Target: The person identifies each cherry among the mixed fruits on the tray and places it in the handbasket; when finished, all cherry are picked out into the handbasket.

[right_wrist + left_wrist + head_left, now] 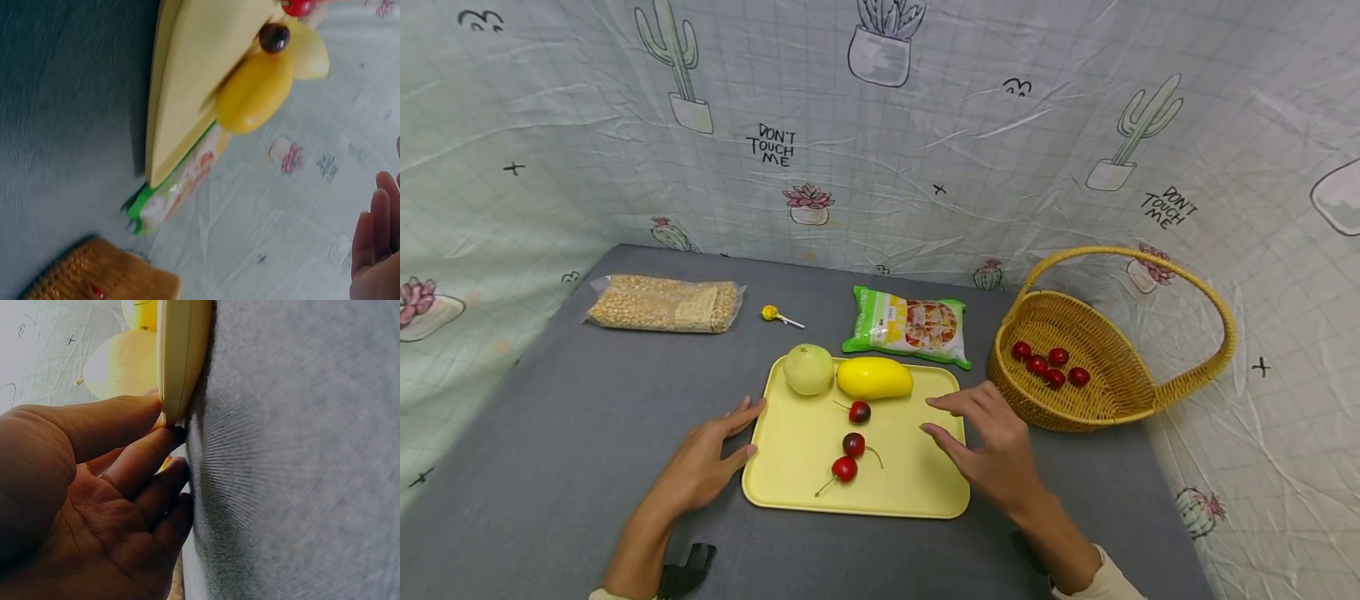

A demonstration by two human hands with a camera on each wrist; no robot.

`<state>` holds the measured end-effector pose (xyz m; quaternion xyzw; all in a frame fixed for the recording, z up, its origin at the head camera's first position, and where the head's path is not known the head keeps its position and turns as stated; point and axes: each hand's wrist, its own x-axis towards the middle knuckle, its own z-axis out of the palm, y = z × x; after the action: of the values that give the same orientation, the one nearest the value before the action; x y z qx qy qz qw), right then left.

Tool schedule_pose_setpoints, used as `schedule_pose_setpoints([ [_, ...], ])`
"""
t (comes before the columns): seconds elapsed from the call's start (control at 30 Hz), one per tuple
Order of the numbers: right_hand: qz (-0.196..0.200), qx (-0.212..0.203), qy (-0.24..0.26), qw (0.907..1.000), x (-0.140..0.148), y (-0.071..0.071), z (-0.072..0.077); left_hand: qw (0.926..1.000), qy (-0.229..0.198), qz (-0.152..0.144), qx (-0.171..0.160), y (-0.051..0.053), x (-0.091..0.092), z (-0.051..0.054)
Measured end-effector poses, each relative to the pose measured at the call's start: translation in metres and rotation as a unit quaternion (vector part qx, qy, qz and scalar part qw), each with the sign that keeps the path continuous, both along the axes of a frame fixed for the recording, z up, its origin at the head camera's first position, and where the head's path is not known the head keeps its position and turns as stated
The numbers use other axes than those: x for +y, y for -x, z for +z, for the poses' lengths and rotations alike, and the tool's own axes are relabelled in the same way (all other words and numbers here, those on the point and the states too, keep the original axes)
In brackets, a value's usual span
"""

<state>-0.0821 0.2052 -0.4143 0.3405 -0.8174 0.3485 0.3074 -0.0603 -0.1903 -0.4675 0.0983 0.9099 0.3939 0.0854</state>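
Observation:
A yellow tray (917, 475) lies on the table, bearing a round pale-green fruit (808, 370), a yellow mango (875, 378) and three dark red cherries (845, 469) with stems. At its left edge is my left hand (703, 462), fingertips and thumb touching the rim, spaced apart. The left wrist view shows the thumb (119, 422) against the tray's side and the other fingers low by the cloth. Over the tray's right edge hovers my right hand (996, 446), thumb and forefinger spread with nothing between them. Only some of its fingers (378, 231) show in the right wrist view.
To the right stands a tall-handled wicker basket (1120, 375) with several cherries (1055, 379) inside. Behind the tray lies a green-and-white food packet (917, 325). A yellow lollipop (771, 313) and a bag of yellowish kernels (662, 304) are further left. A patterned cloth hangs behind.

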Motion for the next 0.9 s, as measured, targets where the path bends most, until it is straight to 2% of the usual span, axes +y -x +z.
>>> schedule_pose_setpoints([
  [0.2, 0.031, -0.029, -0.043, 0.9982, -0.014, -0.008, -0.007, 1.0000, 0.004, 0.003, -0.002, 0.000, 0.000, -0.001],
  [0.43, 0.080, -0.062, -0.098, 0.9900, -0.031, -0.015, -0.012, 1.0000, 0.006, 0.004, 0.001, 0.001, 0.000, -0.001],
  [0.6, 0.093, -0.077, -0.144, 0.9821, -0.040, -0.017, -0.013, 1.0000, 0.007, 0.007, 0.002, 0.001, 0.000, -0.002],
  [0.9, 0.118, -0.137, -0.204, 0.9620, -0.054, -0.022, -0.021, 0.9999, 0.009, 0.004, 0.007, 0.000, 0.000, -0.002],
])
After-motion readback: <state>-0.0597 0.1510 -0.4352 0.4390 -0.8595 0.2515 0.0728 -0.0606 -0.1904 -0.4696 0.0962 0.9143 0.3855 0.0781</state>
